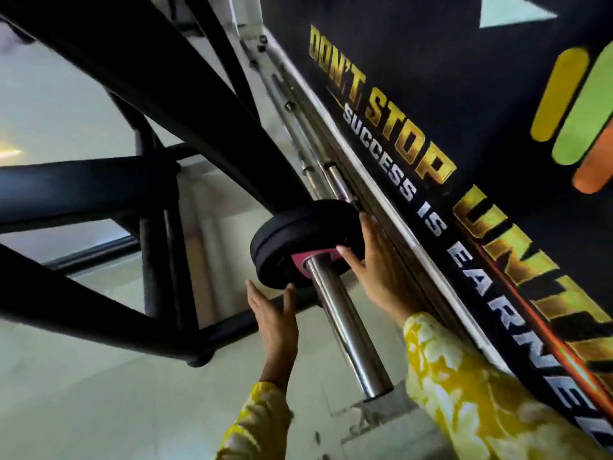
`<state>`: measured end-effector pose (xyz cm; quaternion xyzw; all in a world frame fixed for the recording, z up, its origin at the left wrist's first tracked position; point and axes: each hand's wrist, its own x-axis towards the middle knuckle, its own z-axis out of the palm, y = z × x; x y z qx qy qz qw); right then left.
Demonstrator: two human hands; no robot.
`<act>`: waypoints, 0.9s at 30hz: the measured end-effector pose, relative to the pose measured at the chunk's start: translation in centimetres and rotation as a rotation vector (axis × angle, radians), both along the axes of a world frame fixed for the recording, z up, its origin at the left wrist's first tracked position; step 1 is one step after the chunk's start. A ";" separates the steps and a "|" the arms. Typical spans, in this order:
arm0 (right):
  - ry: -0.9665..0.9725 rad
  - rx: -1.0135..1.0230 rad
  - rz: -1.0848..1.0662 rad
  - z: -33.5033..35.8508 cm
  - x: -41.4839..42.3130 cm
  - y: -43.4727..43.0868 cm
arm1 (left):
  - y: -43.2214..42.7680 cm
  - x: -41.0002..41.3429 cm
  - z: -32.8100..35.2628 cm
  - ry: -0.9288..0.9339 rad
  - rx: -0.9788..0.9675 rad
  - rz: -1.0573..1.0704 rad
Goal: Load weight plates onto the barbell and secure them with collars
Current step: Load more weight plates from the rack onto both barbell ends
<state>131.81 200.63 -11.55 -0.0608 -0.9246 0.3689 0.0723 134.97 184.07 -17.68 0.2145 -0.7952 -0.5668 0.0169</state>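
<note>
A chrome barbell sleeve (345, 323) runs from the lower middle up to two small black weight plates (285, 240) stacked on it. The outer plate has a pink centre label (300, 262) around the bar. My left hand (273, 313) touches the lower rim of the plates with straight fingers, thumb up against the edge. On the right side of the plates my right hand (371, 260) lies flat, fingers spread over the rim and the pink label. No collar is in view.
A black steel rack frame (159, 104) crosses the left and upper view. A dark wall banner with gold lettering (414, 154) runs close along the right of the bar. Pale tiled floor (116, 393) lies below. The view is tilted.
</note>
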 end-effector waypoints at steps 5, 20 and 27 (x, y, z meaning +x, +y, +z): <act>0.143 -0.222 -0.072 -3.1 -2.0 0.9 | 0.6 -2.2 -2.7 0.199 0.122 0.082; 0.100 -0.428 -0.007 -5.1 -0.6 4.1 | -2.7 -1.1 -2.1 0.224 0.084 -0.111; -0.005 -0.454 -0.022 -4.5 6.1 6.1 | -2.6 5.1 -0.6 0.234 -0.161 -0.197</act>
